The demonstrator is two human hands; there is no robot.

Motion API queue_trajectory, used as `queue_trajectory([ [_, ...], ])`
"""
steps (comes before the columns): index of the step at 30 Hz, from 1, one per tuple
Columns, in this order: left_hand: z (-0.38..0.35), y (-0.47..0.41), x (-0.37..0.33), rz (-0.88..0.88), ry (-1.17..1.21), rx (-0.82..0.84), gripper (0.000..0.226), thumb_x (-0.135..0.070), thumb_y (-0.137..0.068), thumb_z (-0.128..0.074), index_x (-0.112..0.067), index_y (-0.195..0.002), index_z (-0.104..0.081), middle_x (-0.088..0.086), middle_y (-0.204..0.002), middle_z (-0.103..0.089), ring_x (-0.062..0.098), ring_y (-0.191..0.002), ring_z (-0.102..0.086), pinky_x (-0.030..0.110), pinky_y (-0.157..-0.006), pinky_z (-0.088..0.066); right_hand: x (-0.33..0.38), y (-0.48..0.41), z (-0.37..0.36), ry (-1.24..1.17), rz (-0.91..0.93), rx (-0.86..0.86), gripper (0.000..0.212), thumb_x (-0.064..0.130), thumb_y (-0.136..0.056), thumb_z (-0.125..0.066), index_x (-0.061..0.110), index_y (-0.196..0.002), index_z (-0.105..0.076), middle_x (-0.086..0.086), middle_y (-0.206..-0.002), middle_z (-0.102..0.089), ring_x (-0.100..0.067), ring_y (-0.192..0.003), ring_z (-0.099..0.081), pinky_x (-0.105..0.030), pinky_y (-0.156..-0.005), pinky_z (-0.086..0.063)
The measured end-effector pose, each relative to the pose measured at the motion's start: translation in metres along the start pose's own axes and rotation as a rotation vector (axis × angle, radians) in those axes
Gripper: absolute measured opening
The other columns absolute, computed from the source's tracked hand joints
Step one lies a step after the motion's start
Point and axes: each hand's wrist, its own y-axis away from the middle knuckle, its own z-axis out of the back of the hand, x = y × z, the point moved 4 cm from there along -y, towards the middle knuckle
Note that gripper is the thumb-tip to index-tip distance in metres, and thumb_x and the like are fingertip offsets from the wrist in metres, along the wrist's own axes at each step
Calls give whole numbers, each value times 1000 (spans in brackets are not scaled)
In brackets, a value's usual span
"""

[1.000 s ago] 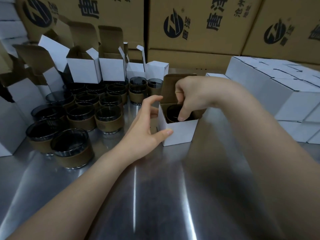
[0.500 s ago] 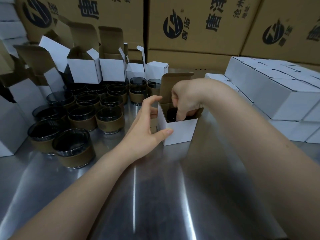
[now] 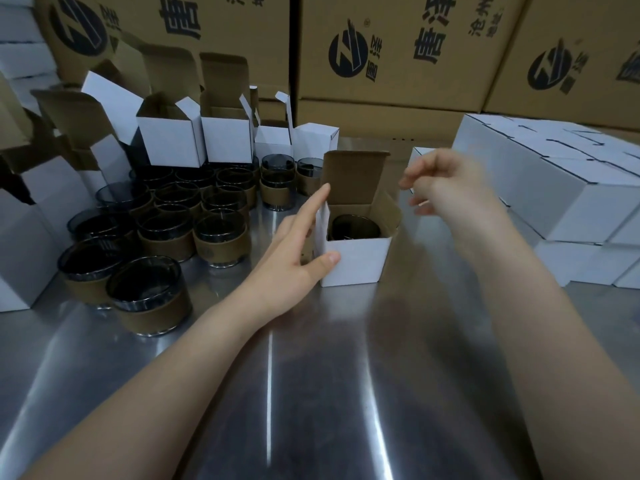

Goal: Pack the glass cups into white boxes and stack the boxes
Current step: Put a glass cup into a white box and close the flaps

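An open white box stands mid-table with its brown lid flap upright. A dark glass cup sits down inside it. My left hand steadies the box: thumb on the front lower corner, index finger along the left flap. My right hand hovers blurred to the right of the box, fingers loosely curled, holding nothing. Several glass cups with brown sleeves stand grouped at the left. Closed white boxes are stacked at the right.
Open empty white boxes stand behind and left of the cups. Large printed cardboard cartons wall off the back. The steel table lies bare in front of me.
My right hand has let go of the cup inside the box and lifted out to the right. The cup now sits deep in the box. My left hand stays on the box.
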Motion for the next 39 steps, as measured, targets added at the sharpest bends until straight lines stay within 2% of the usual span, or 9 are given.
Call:
queue_trajectory([
  [3, 0, -1, 2, 16, -25, 30, 77, -32, -98, -56, -70, -141, -5, -20, -137, -30, -25, -100, -39, 1, -78, -35, -27, 2, -13, -237, -205, 164, 27, -4, -88, -53, 18, -101, -62, 1, -87, -67, -7, -57, -59, -21, -53, -50],
  [7, -1, -1, -2, 34, -19, 59, 73, -40, -99, -54, -71, -140, -3, -16, -141, -30, -25, -104, -35, 1, -83, -31, -42, 2, -27, -473, -351, 312, 31, 2, -89, -59, 15, -117, -60, 5, -64, -64, -8, -51, -55, -24, -55, -48],
  [11, -3, 0, -7, 74, 4, 54, 50, -58, -93, -38, -70, -135, -13, -17, -139, -33, -33, -112, -24, 2, -94, -19, -43, 3, -29, -442, -318, 363, 29, 5, -87, -64, 23, -110, -62, 6, -70, -69, -4, -52, -60, -23, -56, -48],
  [16, -2, 1, -10, 97, 39, 7, 39, -44, -104, -29, -53, -141, -35, -15, -135, -40, -26, -118, -28, -4, -96, -18, -43, 5, -34, -361, -256, 355, 28, 4, -88, -64, 30, -100, -63, 10, -80, -75, -3, -67, -68, -20, -58, -51],
  [22, 0, -4, -18, 146, 177, -104, 30, -21, -103, -48, -35, -125, -64, -11, -121, -55, -24, -104, -46, -7, -86, -30, -40, 5, -38, -322, -172, 345, 32, 0, -87, -62, 31, -88, -66, 18, -77, -73, -2, -68, -68, -17, -52, -49],
  [28, 1, -2, -20, 227, 445, -200, 34, -6, -94, -60, -22, -122, -51, 6, -130, -59, 24, -120, -59, 46, -107, -45, -39, 5, -39, -267, -107, 349, 40, -2, -85, -61, 37, -82, -68, 20, -72, -70, 0, -65, -64, -15, -50, -47],
  [33, -1, -2, -25, 148, 485, -137, 64, -3, -97, -55, -42, -143, -35, -7, -136, -55, 10, -121, -59, 39, -106, -47, -40, 3, -38, -245, -77, 350, 37, -1, -85, -62, 34, -80, -70, 18, -73, -66, -2, -65, -59, -16, -51, -44],
  [37, -2, -1, -27, 114, 435, -121, 47, -4, -99, -50, -38, -130, -53, -23, -118, -64, -4, -110, -61, 20, -94, -52, -39, 4, -36, -221, -83, 385, 27, 1, -89, -61, 27, -89, -70, 9, -84, -66, -1, -66, -60, -14, -53, -42],
  [39, -1, -1, -26, 123, 433, -136, 36, -6, -99, -52, -29, -126, -60, -15, -118, -66, 0, -111, -62, 21, -95, -52, -41, 3, -34, -229, -124, 412, 27, 1, -92, -57, 24, -95, -71, 4, -97, -68, -5, -76, -63, -15, -55, -45],
])
